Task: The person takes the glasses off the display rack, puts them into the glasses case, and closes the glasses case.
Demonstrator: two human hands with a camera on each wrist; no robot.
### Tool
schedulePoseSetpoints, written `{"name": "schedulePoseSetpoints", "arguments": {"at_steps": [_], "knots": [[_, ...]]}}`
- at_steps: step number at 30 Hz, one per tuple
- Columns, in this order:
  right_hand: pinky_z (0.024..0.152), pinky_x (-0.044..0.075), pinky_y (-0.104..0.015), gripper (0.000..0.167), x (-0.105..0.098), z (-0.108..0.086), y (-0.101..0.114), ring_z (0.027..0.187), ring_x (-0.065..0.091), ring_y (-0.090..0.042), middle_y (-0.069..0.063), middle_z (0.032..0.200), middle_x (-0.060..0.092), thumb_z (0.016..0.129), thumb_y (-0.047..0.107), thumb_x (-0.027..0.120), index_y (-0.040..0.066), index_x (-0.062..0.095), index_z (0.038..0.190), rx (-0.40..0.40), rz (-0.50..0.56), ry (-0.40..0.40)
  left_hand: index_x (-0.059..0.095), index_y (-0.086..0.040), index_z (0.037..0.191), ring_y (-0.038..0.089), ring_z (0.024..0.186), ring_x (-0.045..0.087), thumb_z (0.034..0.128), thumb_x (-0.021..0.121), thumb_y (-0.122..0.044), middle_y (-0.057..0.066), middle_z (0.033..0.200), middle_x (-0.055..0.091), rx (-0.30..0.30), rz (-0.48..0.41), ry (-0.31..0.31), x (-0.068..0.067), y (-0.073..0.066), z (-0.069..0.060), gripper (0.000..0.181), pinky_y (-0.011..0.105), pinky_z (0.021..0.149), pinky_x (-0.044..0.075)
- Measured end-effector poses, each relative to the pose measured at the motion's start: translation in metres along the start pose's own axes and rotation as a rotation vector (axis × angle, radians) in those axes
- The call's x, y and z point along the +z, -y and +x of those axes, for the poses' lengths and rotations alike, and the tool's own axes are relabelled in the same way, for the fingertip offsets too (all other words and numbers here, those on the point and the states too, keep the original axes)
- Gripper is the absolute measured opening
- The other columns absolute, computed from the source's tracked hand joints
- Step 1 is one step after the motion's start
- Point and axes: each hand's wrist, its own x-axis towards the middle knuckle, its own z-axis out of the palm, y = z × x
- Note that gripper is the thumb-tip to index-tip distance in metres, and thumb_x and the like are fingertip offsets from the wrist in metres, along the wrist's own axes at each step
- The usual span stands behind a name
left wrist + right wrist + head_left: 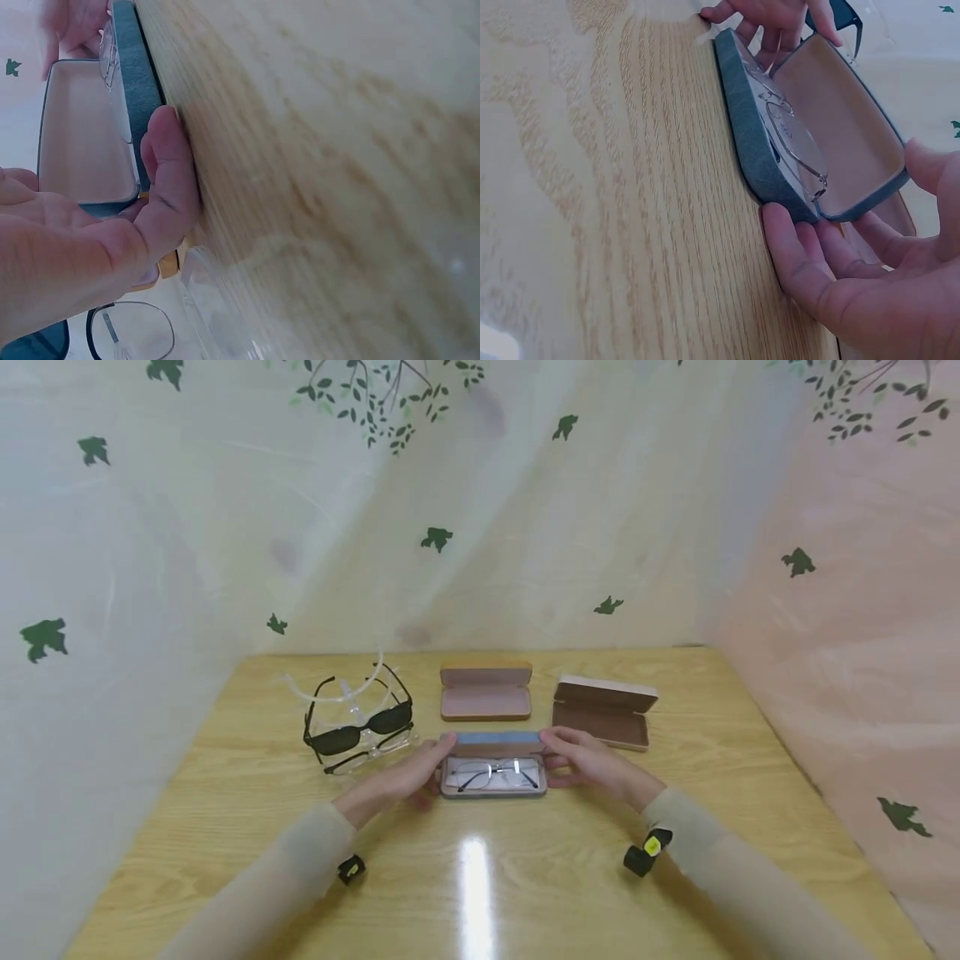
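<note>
A blue-grey glasses case [493, 794] stands with its lid [498, 739] up. Thin-framed glasses [498, 771] lie inside on a pale lining, their temples folded. My left hand [412, 772] holds the case's left end, its thumb at the lid's corner and its fingers low along the base. At the right end my right hand [592, 762] grips likewise, thumb on the lid's edge, fingertips against the base. In the right wrist view the pinkish lid lining and the glasses [791, 135] show clearly. From the left wrist, the glasses [109, 56] are mostly hidden behind the case wall.
Behind stand an open orange case [486, 718] with pink lining and an open pale case [633, 745] with brown lining. To the left, a clear stand [348, 693] bears dark sunglasses [337, 741] and black-rimmed glasses [348, 766]. Fabric walls enclose the wooden table [247, 810].
</note>
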Motion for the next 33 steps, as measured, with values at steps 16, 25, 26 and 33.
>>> {"name": "schedulePoseSetpoints", "arguments": {"at_steps": [16, 25, 26, 33], "knots": [[0.097, 0.052, -0.052, 0.065, -0.009, 0.006, 0.008, 0.125, 0.055, -0.041, -0.030, 0.143, 0.046, 0.105, 0.031, 0.058, -0.006, 0.032, 0.152, -0.027, -0.001, 0.067, 0.036, -0.002, 0.143, 0.032, 0.104, 0.050, 0.1030, 0.040, -0.062, 0.018, 0.125, 0.046, 0.001, -0.042, 0.057, -0.012, 0.002, 0.001, 0.073, 0.040, 0.075, 0.056], [0.097, 0.052, -0.054, 0.071, -0.014, -0.001, -0.001, 0.127, 0.052, -0.043, -0.028, 0.143, 0.047, 0.103, 0.028, 0.061, -0.006, 0.027, 0.154, -0.040, 0.018, 0.120, 0.044, -0.004, 0.135, 0.030, 0.101, 0.052, 0.1025, 0.046, -0.056, 0.016, 0.125, 0.044, 0.012, -0.045, 0.067, -0.006, 0.003, -0.001, 0.062, 0.041, 0.072, 0.057], [0.097, 0.052, -0.054, 0.071, -0.015, -0.002, -0.001, 0.128, 0.051, -0.043, -0.027, 0.143, 0.046, 0.103, 0.027, 0.062, -0.006, 0.026, 0.155, -0.043, 0.016, 0.131, 0.045, -0.004, 0.135, 0.030, 0.100, 0.052, 0.1024, 0.046, -0.055, 0.015, 0.125, 0.044, 0.011, -0.045, 0.064, -0.006, 0.003, -0.001, 0.061, 0.041, 0.073, 0.057], [0.103, 0.049, -0.049, 0.071, -0.017, -0.003, 0.001, 0.128, 0.054, -0.036, -0.026, 0.149, 0.041, 0.101, 0.025, 0.065, -0.007, 0.029, 0.154, -0.038, -0.010, 0.177, 0.042, -0.004, 0.129, 0.030, 0.102, 0.053, 0.1017, 0.048, -0.054, 0.015, 0.124, 0.044, -0.003, -0.055, 0.076, -0.006, 0.003, -0.007, 0.057, 0.042, 0.074, 0.058]]}}
